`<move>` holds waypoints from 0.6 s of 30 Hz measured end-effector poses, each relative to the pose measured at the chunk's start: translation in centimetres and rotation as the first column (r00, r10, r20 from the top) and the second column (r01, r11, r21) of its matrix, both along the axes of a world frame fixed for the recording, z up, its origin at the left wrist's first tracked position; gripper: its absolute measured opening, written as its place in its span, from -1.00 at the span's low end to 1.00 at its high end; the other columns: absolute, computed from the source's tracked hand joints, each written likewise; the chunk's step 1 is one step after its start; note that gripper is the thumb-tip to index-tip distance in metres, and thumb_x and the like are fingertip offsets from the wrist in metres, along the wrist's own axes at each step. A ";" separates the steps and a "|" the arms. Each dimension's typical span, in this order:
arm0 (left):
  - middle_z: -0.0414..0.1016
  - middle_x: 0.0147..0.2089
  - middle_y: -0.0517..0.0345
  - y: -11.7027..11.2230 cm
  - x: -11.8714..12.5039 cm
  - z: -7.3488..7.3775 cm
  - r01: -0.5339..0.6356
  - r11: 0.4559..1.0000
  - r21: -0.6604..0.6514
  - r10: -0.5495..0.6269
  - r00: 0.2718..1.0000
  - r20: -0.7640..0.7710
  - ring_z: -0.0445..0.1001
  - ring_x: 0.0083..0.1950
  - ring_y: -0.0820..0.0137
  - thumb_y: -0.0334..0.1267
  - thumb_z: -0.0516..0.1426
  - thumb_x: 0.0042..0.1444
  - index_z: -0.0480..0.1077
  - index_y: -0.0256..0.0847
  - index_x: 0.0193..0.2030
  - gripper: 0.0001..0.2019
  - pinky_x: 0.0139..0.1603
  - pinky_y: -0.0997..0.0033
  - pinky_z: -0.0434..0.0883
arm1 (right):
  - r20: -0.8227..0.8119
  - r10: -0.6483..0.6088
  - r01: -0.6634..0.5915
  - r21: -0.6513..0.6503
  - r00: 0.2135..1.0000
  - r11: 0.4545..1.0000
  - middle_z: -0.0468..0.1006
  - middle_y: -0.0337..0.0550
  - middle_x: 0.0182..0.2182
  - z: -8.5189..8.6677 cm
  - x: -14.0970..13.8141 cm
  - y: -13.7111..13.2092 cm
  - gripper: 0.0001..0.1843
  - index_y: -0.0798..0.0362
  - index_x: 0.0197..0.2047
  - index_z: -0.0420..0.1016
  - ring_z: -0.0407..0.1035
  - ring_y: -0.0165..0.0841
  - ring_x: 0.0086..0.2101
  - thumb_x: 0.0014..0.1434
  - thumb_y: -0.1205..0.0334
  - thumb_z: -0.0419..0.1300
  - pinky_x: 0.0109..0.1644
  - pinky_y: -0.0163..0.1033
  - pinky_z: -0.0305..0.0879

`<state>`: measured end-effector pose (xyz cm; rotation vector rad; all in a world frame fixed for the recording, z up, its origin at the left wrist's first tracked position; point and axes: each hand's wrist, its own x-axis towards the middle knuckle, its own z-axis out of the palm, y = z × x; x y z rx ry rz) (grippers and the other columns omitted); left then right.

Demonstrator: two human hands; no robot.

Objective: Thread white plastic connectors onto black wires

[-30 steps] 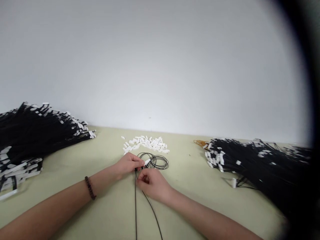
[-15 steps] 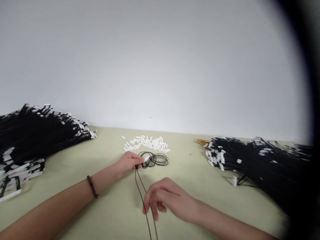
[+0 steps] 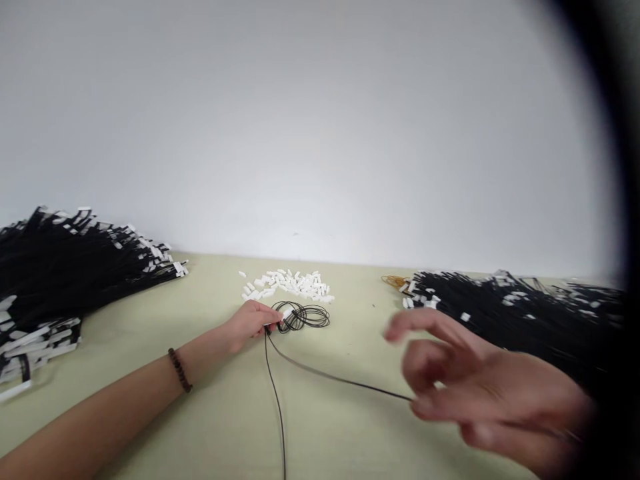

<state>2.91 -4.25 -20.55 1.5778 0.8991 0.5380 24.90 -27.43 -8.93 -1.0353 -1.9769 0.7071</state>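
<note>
My left hand [image 3: 250, 322] rests on the pale green table [image 3: 350, 427] with its fingers pinched on a small white connector [image 3: 287, 313] at the end of thin black wires. Just right of it lies the coiled part of those wires [image 3: 306, 315]. Two black strands run from the pinch: one straight toward me, one [image 3: 340, 379] stretched right to my right hand [image 3: 480, 390]. That hand is raised near the camera and blurred. Its thumb and lower fingers pinch the strand while the index finger sticks out.
A heap of loose white connectors [image 3: 287, 284] lies behind the coil. A big pile of black wires with white ends [image 3: 60, 273] covers the left side, another [image 3: 520, 313] the right. A small orange bundle [image 3: 395, 281] sits by the right pile. A plain wall stands behind.
My right hand let go near the connector, slid along one strand and swung out to the right and up, pulling that strand taut. My left hand stayed pinched on the connector.
</note>
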 end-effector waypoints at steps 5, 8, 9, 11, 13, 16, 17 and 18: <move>0.29 -0.53 0.16 -0.3 0.1 0.2 0.005 1.000 0.021 -0.005 1.000 -0.018 0.01 -0.59 0.61 0.02 0.15 -0.18 0.43 -0.36 -0.45 -0.61 -0.56 0.51 -0.07 | 0.074 -0.156 0.167 -0.173 0.985 0.971 0.42 -0.16 -0.56 -2.8 -2.5 6.9 -0.73 0.06 -0.13 0.39 0.24 -0.48 -0.61 0.14 0.18 0.01 -0.54 -0.36 0.17; 0.26 -0.54 0.18 -0.3 0.1 0.3 0.015 1.000 0.005 -0.015 1.000 -0.007 -0.01 -0.60 0.61 0.04 0.15 -0.19 0.42 -0.35 -0.46 -0.60 -0.57 0.51 -0.08 | 0.088 -0.260 0.273 -0.207 0.962 0.939 0.44 -0.21 -0.57 -7.5 -4.3 11.1 -0.78 0.09 -0.23 0.32 0.22 -0.51 -0.67 0.08 0.16 0.06 -0.59 -0.39 0.12; 0.26 -0.55 0.19 -0.3 0.1 0.3 0.014 1.000 0.001 -0.014 1.000 -0.003 -0.01 -0.60 0.61 0.04 0.15 -0.19 0.41 -0.35 -0.47 -0.60 -0.57 0.51 -0.08 | 0.093 -0.279 0.292 -0.201 0.956 0.935 0.43 -0.21 -0.58 -9.1 -4.8 12.1 -0.83 0.10 -0.34 0.33 0.22 -0.51 -0.66 0.06 0.16 0.07 -0.59 -0.40 0.11; 0.25 -0.55 0.20 -0.2 0.1 0.2 0.008 1.000 0.004 -0.008 1.000 0.002 -0.01 -0.60 0.62 0.03 0.14 -0.18 0.38 -0.34 -0.50 -0.62 -0.57 0.51 -0.09 | 0.092 -0.319 0.330 -0.155 0.943 0.931 0.42 -0.22 -0.59 -11.6 -5.7 13.5 -0.81 0.11 -0.47 0.32 0.22 -0.51 -0.65 0.05 0.17 0.07 -0.58 -0.40 0.08; 0.25 -0.53 0.20 -0.2 0.1 0.0 0.011 1.000 0.009 -0.011 1.000 0.010 -0.01 -0.60 0.62 0.03 0.13 -0.16 0.37 -0.34 -0.50 -0.62 -0.57 0.51 -0.10 | 0.065 -0.362 0.367 -0.097 0.930 0.925 0.39 -0.22 -0.60 -13.3 -6.2 14.1 -0.78 0.11 -0.52 0.32 0.22 -0.50 -0.62 0.06 0.17 0.05 -0.57 -0.40 0.06; 0.25 -0.52 0.20 -0.1 0.0 -0.1 0.015 1.000 0.009 -0.016 1.000 0.014 -0.01 -0.60 0.62 0.02 0.13 -0.15 0.38 -0.35 -0.47 -0.62 -0.58 0.51 -0.11 | 0.010 -0.383 0.383 -0.054 0.924 0.922 0.36 -0.21 -0.61 -14.4 -6.4 14.3 -0.76 0.12 -0.55 0.31 0.20 -0.49 -0.59 0.06 0.17 0.05 -0.55 -0.40 0.05; 0.25 -0.52 0.19 -0.1 0.0 -0.1 0.017 1.000 0.007 -0.017 1.000 0.015 -0.01 -0.60 0.62 0.02 0.13 -0.15 0.38 -0.35 -0.46 -0.62 -0.58 0.51 -0.10 | -0.002 -0.380 0.379 -0.059 0.925 0.924 0.35 -0.22 -0.62 -14.6 -6.4 14.3 -0.76 0.12 -0.56 0.30 0.19 -0.49 -0.59 0.05 0.17 0.05 -0.55 -0.40 0.04; 0.25 -0.52 0.20 -0.1 0.0 -0.1 0.019 1.000 0.005 -0.019 1.000 0.017 -0.01 -0.60 0.62 0.02 0.14 -0.15 0.38 -0.35 -0.46 -0.62 -0.57 0.51 -0.10 | -0.013 -0.375 0.374 -0.069 0.927 0.925 0.35 -0.22 -0.62 -14.6 -6.3 14.3 -0.76 0.12 -0.56 0.30 0.19 -0.49 -0.59 0.05 0.16 0.06 -0.55 -0.40 0.04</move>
